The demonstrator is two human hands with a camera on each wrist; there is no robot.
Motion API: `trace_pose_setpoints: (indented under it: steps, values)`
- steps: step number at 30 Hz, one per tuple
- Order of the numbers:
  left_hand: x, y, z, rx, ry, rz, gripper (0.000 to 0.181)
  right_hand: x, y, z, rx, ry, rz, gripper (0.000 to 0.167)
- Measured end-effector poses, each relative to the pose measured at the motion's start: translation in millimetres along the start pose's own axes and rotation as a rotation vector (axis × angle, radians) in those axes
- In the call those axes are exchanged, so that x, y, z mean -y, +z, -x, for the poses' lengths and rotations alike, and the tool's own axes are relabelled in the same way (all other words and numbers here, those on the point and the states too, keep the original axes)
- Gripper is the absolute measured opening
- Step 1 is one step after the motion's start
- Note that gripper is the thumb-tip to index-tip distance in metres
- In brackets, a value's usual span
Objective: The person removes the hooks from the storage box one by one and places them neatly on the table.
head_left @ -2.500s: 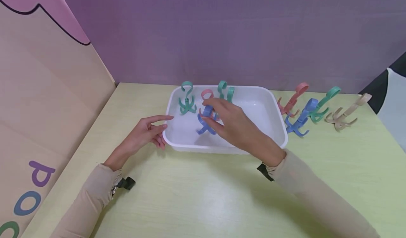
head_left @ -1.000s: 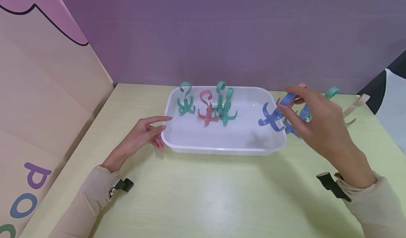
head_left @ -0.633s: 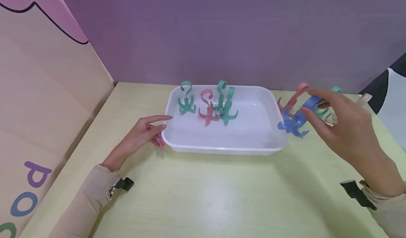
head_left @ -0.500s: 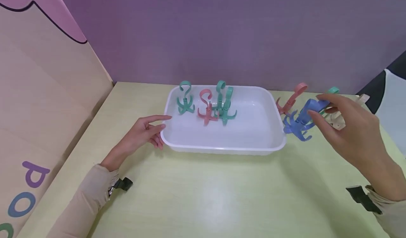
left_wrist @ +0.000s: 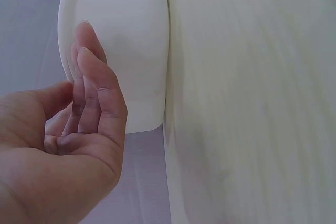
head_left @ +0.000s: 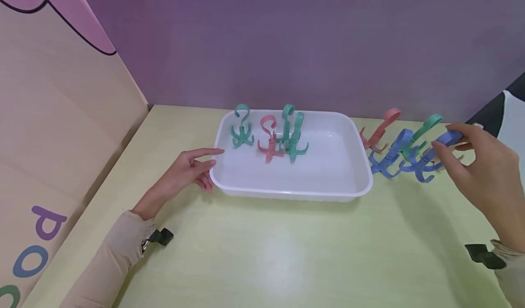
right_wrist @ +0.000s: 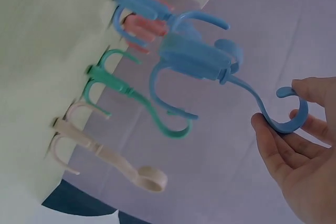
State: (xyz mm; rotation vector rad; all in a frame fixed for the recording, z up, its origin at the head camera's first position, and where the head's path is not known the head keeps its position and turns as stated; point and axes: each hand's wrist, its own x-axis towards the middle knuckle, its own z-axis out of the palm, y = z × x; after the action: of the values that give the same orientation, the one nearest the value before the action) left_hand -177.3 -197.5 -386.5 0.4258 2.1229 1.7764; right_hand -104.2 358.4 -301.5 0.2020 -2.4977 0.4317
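Right fingers (right_wrist: 270, 150) pinch a blue hook (right_wrist: 193, 59), relaxed left fingers (head_left: 205, 153) touch the tray (head_left: 254, 176); wall letters (head_left: 17, 263) include "o".

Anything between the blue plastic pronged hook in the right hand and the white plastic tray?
Yes: a second blue pronged hook stands just right of the white plastic tray, between it and the held blue hook.

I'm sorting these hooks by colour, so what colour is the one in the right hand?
Blue; the held hook shows best in the right wrist view.
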Motion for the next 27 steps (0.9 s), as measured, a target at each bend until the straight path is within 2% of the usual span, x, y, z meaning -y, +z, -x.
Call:
trace_pose_setpoints:
  steps: [3, 6, 13, 21, 27]
  values:
    - [-0.2, -0.7, -1.1, -0.002, 0.001, -0.009, 0.044, -12, 5, -4.1, -0.016, 0.0, 0.005, 0.042]
    - [-0.9, -0.9, -1.7, -0.003, 0.0, -0.01, 0.044, -22, 10, -6.4, -0.013, 0.035, 0.004, 0.043]
    - [-2.3, -0.4, -2.5, 0.004, 0.004, -0.008, 0.045, -37, 19, -6.1, 0.056, 0.148, 0.02, 0.046]
    - [-0.6, -0.2, 0.0, -0.006, -0.002, 0.002, 0.045, -48, 29, -6.4, 0.068, 0.124, -0.001, 0.042]
    - [3.3, -0.8, 0.3, 0.006, 0.002, 0.016, 0.045, -54, 37, -3.3, 0.117, 0.142, 0.006, 0.04]
